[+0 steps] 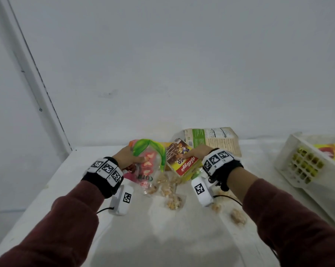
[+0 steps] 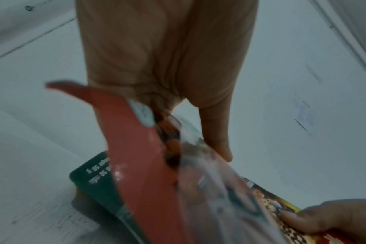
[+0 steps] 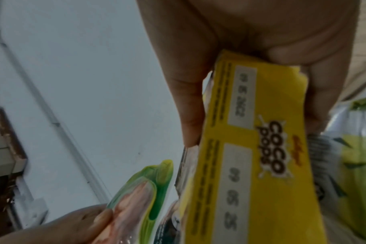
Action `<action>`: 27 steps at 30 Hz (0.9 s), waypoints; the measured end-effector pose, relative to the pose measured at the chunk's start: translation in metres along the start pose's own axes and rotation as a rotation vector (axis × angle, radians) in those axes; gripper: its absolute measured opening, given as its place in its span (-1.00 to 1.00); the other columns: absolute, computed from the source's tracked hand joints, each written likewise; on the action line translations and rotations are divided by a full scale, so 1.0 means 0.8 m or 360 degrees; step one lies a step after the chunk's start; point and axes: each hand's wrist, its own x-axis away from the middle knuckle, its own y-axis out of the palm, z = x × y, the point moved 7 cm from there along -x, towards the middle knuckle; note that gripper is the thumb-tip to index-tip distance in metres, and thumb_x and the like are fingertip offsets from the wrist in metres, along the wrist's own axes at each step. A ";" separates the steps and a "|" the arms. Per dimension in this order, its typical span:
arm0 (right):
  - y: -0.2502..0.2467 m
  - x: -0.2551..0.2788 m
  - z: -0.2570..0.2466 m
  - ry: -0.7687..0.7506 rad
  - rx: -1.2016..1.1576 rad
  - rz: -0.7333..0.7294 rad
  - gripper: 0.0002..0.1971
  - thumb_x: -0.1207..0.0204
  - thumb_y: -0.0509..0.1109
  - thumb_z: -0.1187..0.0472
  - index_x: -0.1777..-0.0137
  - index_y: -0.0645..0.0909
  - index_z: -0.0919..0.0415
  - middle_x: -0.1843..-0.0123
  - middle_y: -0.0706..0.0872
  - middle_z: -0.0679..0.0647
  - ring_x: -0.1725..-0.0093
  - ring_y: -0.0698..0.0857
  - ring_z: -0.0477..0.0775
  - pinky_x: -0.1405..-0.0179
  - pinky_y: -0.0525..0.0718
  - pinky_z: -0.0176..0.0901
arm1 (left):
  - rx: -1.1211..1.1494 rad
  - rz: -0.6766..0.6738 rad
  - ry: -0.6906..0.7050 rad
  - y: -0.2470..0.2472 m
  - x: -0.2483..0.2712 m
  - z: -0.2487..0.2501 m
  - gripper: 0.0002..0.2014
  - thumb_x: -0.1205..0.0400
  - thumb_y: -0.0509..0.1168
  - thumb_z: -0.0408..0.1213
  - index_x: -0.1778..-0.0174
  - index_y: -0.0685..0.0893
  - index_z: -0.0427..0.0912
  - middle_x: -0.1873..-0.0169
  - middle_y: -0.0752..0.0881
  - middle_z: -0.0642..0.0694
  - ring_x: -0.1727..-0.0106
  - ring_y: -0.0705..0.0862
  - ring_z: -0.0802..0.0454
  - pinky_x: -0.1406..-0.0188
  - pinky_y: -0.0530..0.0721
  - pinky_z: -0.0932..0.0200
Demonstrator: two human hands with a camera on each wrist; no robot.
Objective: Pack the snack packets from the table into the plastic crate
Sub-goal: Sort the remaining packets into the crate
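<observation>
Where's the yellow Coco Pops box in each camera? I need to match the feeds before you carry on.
Head: Coco Pops box just right of centre, in the right hand's grip.
Left wrist: only its corner shows at the bottom right, under the right hand's thumb.
Right wrist: it fills centre-right, thumb and fingers round its top.
Shared landmark: the green-topped packet, just left of the box.

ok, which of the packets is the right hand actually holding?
The yellow cereal box, marked Coco Pops in the right wrist view. The right hand grips its end. The left hand holds the green-topped bag; the beige pouch behind is untouched.
</observation>
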 end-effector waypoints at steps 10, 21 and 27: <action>-0.078 0.062 -0.003 -0.0090 -0.0173 0.0350 -0.30 -0.23 0.56 -0.18 -0.17 0.64 0.41 -0.13 0.74 0.25 -0.12 0.71 0.23 -0.24 0.64 0.01 | 0.0434 -0.0056 0.0085 -0.002 0.019 0.076 -0.50 -0.49 0.43 -0.35 -0.30 0.41 -0.33 0.05 0.69 -0.27 0.29 0.69 -0.08 0.38 0.68 0.11; -0.196 0.158 0.104 -0.0013 -0.0326 0.0602 -0.42 -0.22 0.60 -0.06 -0.02 0.68 0.46 0.01 0.78 0.31 0.00 0.75 0.30 -0.26 0.63 0.11 | 0.0695 -0.0382 0.0254 0.139 0.037 0.186 -0.51 -0.53 0.40 -0.37 -0.32 0.38 -0.35 0.09 0.69 -0.26 0.38 0.73 -0.04 0.55 0.72 0.14; -0.301 0.184 0.197 -0.0023 -0.0442 0.0737 0.12 0.69 0.66 -0.31 0.05 0.71 0.39 0.06 0.80 0.32 0.00 0.78 0.35 -0.18 0.67 0.26 | 0.0771 -0.0458 0.0388 0.233 0.043 0.275 -0.47 -0.51 0.42 -0.34 -0.34 0.38 -0.34 0.03 0.69 -0.28 0.29 0.74 -0.08 0.42 0.74 0.05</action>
